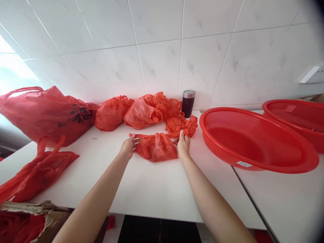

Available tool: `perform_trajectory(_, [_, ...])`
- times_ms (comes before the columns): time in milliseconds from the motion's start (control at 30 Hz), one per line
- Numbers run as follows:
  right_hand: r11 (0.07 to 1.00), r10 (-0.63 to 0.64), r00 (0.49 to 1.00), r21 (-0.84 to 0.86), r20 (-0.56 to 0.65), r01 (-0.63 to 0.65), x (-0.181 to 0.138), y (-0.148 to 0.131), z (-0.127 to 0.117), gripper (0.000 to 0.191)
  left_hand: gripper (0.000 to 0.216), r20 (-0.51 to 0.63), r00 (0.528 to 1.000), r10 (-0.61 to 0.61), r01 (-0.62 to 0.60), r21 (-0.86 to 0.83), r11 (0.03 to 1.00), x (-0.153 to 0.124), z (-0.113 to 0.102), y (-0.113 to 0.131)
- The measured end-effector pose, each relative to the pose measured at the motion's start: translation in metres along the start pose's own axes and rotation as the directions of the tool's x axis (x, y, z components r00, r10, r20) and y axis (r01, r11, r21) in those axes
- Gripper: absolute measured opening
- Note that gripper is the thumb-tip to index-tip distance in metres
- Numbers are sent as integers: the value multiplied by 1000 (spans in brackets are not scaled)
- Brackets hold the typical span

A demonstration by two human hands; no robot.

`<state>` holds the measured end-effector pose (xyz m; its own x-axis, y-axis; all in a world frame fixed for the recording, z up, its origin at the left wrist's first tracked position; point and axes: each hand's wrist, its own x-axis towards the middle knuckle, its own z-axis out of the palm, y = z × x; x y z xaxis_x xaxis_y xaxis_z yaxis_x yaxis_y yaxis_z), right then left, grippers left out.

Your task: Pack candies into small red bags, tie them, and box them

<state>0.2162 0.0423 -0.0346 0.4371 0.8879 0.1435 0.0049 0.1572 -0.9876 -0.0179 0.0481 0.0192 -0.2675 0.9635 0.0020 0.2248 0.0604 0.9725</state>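
Note:
A filled red plastic bag (158, 150) rests on the white table in front of me, its handles stretched out to both sides and crossing at the top in what looks like a knot. My left hand (128, 146) pinches the left handle end, thumb on top. On the other side my right hand (183, 144) grips the right handle between thumb and fingers. What the bag contains is hidden. Just behind my right hand lies a crumpled red bag (177, 123), close to the handle end.
More red bags (111, 113) line the wall beside a dark tumbler (188, 104). A large red bag (50, 114) and a smaller one (48, 168) lie at left, above a cardboard box (54, 219). Red plastic baskets (227, 152) stand at right, near a wall socket (314, 75).

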Motion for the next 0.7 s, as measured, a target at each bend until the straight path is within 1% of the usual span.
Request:
perform_trajectory(33, [1000,8,1000,13,15,-8,0,-1,-1,55,35,-36,999,30,-29,38,999,4,-7,6])
perform_trajectory(100, [999,26,999,42,40,-28,-1,-3,-1,55,33,-105,984,141,-128,126,984,8,-15,20])
perform_trajectory(133, [998,35,998,56,50,-38,-1,-4,-1,55,33,-113,970,215,-193,177,965,8,-15,26])
perform_trajectory(167, [997,42,997,69,58,-46,-2,-4,-1,56,34,-86,954,287,-262,229,938,7,-11,33])
perform_trajectory(200, [995,47,997,81,65,-52,-2,-5,-1,56,34,-22,937,350,-331,278,902,5,-5,38])
perform_trajectory(233, [994,49,996,90,71,-55,-2,-6,-1,56,34,72,917,393,-394,318,862,2,3,42])
perform_trajectory(267, [994,50,996,97,75,-57,-2,-6,-1,57,34,182,894,410,-448,350,823,-1,13,45])
perform_trajectory(333, [992,51,996,107,79,-60,-1,-8,-1,58,30,377,845,379,-518,399,757,-8,32,47])
perform_trajectory(367, [992,53,995,108,84,-62,-1,-8,-1,58,26,442,828,346,-533,424,733,-12,39,48])
perform_trajectory(433, [990,49,995,131,81,-59,-1,-9,-3,58,18,506,817,278,-533,476,700,-17,44,48])
perform_trajectory(467, [987,46,996,153,78,-58,-1,-9,-4,57,16,516,821,246,-522,500,691,-19,40,49])
perform_trajectory(533, [975,48,996,212,74,-63,-1,-8,-6,57,16,510,839,190,-483,536,692,-24,21,54])
perform_trajectory(600, [962,60,995,263,75,-78,1,-6,-8,59,21,479,867,139,-424,561,711,-30,-11,60])
perform_trajectory(700, [961,62,995,264,82,-82,3,-1,-9,58,32,404,912,75,-319,581,749,-40,-74,72])
